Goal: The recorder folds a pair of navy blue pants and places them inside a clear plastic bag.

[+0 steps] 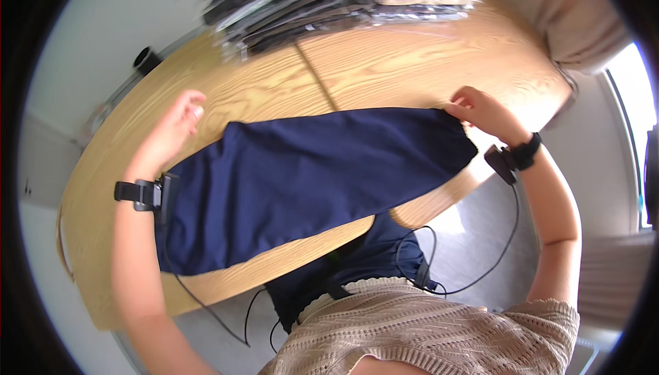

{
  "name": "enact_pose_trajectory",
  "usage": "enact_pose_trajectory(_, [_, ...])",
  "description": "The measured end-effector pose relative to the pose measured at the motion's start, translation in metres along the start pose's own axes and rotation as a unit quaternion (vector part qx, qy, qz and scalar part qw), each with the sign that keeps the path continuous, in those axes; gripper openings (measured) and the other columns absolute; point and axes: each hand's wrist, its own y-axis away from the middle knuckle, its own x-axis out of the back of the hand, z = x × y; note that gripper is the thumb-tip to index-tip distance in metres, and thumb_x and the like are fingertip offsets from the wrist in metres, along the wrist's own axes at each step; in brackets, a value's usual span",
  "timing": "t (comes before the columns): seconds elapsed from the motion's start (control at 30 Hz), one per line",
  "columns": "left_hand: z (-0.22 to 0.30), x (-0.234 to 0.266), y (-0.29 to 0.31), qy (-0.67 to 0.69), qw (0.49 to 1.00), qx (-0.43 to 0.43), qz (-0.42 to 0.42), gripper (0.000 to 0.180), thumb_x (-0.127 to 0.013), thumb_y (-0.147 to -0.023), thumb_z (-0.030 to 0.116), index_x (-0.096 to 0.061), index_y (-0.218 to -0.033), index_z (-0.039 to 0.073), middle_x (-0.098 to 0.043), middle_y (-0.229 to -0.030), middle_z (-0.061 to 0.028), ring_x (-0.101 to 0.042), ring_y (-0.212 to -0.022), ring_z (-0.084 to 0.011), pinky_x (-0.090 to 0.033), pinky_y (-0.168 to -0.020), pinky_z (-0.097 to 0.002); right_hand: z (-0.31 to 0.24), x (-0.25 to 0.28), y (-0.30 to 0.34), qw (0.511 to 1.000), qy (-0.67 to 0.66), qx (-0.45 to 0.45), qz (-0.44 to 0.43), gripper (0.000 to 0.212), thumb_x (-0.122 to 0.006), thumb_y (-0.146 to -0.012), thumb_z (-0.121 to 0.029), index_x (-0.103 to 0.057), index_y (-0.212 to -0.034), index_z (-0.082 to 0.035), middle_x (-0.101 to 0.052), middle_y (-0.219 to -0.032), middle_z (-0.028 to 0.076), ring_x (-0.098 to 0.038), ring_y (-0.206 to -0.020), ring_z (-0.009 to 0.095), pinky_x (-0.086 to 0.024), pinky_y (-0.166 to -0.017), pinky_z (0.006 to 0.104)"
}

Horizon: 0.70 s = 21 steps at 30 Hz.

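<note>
In our right grip (486, 115) we pinch the far corner of a long navy-blue fabric piece (302, 176), which stretches leftward across the pale wood-grain tabletop (268, 90); our left grip (168, 131), empty, half-curled, hovers just beside its left end.

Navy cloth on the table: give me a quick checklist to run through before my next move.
1. Right hand at the navy cloth's far right corner: ok, fingers there.
2. Left hand holding the cloth: not ok, it is empty, near the left end.
3. Cloth smooth: not ok, creases run through its left part.
4. Stack of bagged packages clear of the cloth: ok, apart, at the table's far side.
5. Left wrist cable off the cloth: cannot tell.
</note>
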Motion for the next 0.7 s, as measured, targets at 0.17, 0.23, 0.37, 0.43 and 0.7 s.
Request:
enact_pose_trajectory(0.17, [-0.045, 0.085, 0.08, -0.048, 0.997, 0.053, 0.032, 0.033, -0.058, -0.091, 0.016, -0.051, -0.121, 0.006, -0.057, -0.107, -0.0052, -0.053, -0.098, -0.0145, -0.044, -0.088, -0.0288, 0.0, -0.001, 0.002, 0.999, 0.018, 0.023, -0.035, 0.037, -0.073, -0.079, -0.024, -0.06, -0.107, -0.003, -0.057, -0.086, 0.005, -0.054, -0.08, 0.014, -0.045, -0.073, 0.0272])
enact_pose_trajectory(0.23, [-0.057, 0.082, 0.109, -0.057, 0.994, 0.089, 0.031, 0.038, -0.063, -0.087, 0.014, -0.052, -0.123, 0.007, -0.057, -0.113, -0.0068, -0.052, -0.105, -0.0169, -0.043, -0.092, -0.03, 0.005, 0.0, -0.003, 0.998, 0.031, 0.034, -0.052, 0.039, -0.075, -0.076, -0.022, -0.06, -0.106, -0.003, -0.054, -0.082, 0.004, -0.051, -0.078, 0.013, -0.044, -0.071, 0.0277])
enact_pose_trajectory(0.37, [-0.073, 0.064, 0.14, -0.038, 0.991, 0.125, 0.011, 0.055, -0.074, -0.075, 0.006, -0.051, -0.125, 0.003, -0.055, -0.127, -0.0116, -0.048, -0.122, -0.0247, -0.039, -0.1, -0.0347, -0.012, 0.003, -0.01, 0.992, 0.079, 0.02, -0.093, 0.042, -0.076, -0.072, -0.025, -0.062, -0.101, 0.002, -0.062, -0.083, 0.011, -0.058, -0.076, 0.02, -0.046, -0.07, 0.0303])
enact_pose_trajectory(0.43, [-0.094, 0.058, 0.141, -0.027, 0.991, 0.129, 0.001, 0.056, -0.074, -0.075, 0.006, -0.051, -0.126, 0.003, -0.056, -0.126, -0.0117, -0.049, -0.12, -0.0249, -0.039, -0.1, -0.035, -0.016, 0.006, -0.015, 0.986, 0.091, -0.012, -0.142, 0.04, -0.076, -0.072, -0.024, -0.064, -0.099, 0.004, -0.064, -0.079, 0.011, -0.058, -0.07, 0.019, -0.047, -0.067, 0.0307])
enact_pose_trajectory(0.7, [-0.101, 0.055, 0.136, -0.099, 0.98, 0.171, -0.017, 0.06, -0.078, -0.074, 0.017, -0.052, -0.123, -0.005, -0.059, -0.119, -0.0172, -0.053, -0.112, -0.0253, -0.039, -0.099, -0.033, -0.012, 0.012, -0.013, 0.995, 0.006, -0.009, -0.096, 0.041, -0.075, -0.074, -0.023, -0.065, -0.104, 0.003, -0.065, -0.082, 0.009, -0.057, -0.072, 0.017, -0.047, -0.066, 0.03])
